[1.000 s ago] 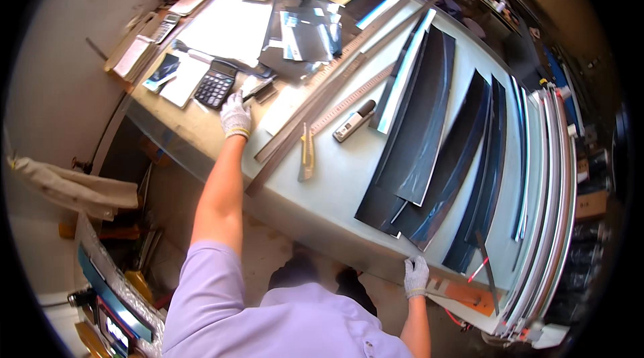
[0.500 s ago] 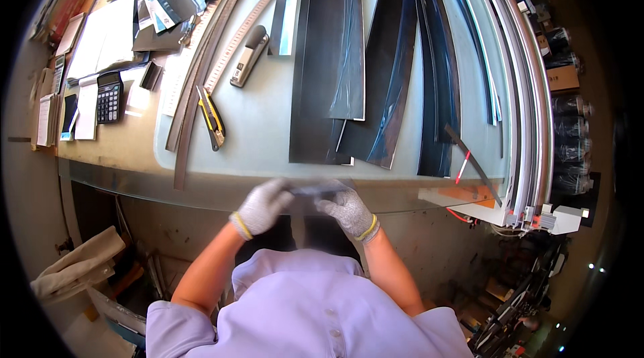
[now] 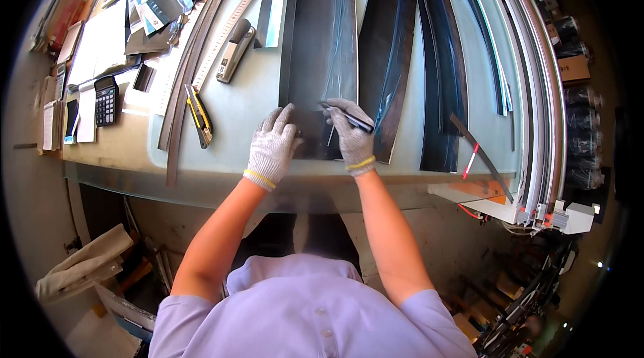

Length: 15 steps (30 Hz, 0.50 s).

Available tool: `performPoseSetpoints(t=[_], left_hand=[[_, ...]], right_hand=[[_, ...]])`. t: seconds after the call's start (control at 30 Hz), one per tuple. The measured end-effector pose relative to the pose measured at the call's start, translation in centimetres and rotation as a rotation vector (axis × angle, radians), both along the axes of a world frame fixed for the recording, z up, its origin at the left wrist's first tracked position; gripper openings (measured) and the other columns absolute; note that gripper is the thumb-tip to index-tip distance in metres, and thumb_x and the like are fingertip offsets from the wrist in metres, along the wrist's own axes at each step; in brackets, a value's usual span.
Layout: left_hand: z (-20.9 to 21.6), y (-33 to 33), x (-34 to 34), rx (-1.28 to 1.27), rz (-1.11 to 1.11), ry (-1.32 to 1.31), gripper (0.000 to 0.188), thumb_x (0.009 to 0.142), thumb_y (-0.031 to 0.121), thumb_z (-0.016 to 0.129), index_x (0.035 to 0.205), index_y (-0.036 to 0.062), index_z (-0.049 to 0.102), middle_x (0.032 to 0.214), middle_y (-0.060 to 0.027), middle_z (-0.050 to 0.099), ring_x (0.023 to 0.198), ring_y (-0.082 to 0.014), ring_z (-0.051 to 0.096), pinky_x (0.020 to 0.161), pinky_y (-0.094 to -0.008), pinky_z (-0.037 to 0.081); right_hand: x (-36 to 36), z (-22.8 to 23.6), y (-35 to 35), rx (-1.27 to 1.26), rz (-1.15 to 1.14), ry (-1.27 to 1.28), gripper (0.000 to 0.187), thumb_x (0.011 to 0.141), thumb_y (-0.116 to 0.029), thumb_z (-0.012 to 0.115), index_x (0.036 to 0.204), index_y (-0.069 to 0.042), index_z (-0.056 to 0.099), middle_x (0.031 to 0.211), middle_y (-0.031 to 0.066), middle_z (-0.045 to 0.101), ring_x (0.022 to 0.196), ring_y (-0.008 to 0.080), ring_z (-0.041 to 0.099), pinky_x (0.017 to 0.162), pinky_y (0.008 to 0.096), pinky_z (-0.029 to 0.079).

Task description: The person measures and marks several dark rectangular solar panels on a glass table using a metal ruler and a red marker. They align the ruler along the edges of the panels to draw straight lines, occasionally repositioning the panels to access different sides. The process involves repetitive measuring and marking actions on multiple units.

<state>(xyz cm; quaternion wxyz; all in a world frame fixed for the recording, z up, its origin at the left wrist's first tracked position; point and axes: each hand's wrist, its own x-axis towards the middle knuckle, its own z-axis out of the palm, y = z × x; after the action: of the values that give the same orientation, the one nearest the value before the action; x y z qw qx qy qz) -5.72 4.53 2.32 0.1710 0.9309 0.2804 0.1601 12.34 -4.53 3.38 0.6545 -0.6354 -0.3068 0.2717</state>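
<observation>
My right hand (image 3: pixel 351 131), in a grey knit glove with a yellow cuff, is closed round a dark pen (image 3: pixel 356 120). The pen's tip points left over a long dark sheet (image 3: pixel 312 83) that lies lengthwise on the table. My left hand (image 3: pixel 272 142), gloved alike, lies palm down on the sheet's near left part with its fingers stretched out. A small dark spot shows beside its thumb; what it is I cannot make out. Clear film (image 3: pixel 341 36) with creases covers part of the sheet's right side.
More dark strips (image 3: pixel 443 89) lie to the right, beside a red-and-white pen (image 3: pixel 471 161) and long metal rails (image 3: pixel 537 89). At left are a yellow utility knife (image 3: pixel 198 116), a stapler (image 3: pixel 235 53), a ruler (image 3: pixel 228 32), a calculator (image 3: pixel 106 100) and sample pieces (image 3: pixel 164 2).
Both hands have moved forward from the table's near edge onto the dark sheet and apart from each other. A blurred dark thing was between them before; now the right hand holds a pen.
</observation>
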Motion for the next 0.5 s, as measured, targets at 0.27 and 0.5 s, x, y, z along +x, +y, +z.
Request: performPoseSetpoints(t=[0.27, 0.5], left_hand=[[-3.0, 1.4, 0.2, 0.015, -0.033, -0.074, 0.025, 0.089, 0.018, 0.074, 0.108, 0.0044, 0.065, 0.148, -0.0147, 0.06, 0.132, -0.0388, 0.057, 0.108, -0.0507, 0.047], [-2.8, 1.3, 0.3, -0.013, -0.033, -0.083, 0.025, 0.088, 0.016, 0.075, 0.108, 0.0036, 0.064, 0.148, -0.0161, 0.059, 0.133, -0.0388, 0.056, 0.107, -0.0502, 0.048]], right_hand=[[-0.9, -3.1, 4.4, -0.115, -0.013, -0.319, 0.006, 0.093, -0.005, 0.075, 0.096, -0.001, 0.073, 0.09, 0.0136, 0.076, 0.085, 0.021, 0.077, 0.077, 0.0331, 0.059], [-1.1, -2.7, 4.3, -0.094, -0.051, -0.316, 0.01, 0.089, -0.004, 0.077, 0.099, -0.001, 0.074, 0.09, 0.0134, 0.076, 0.083, 0.0248, 0.077, 0.075, 0.034, 0.059]])
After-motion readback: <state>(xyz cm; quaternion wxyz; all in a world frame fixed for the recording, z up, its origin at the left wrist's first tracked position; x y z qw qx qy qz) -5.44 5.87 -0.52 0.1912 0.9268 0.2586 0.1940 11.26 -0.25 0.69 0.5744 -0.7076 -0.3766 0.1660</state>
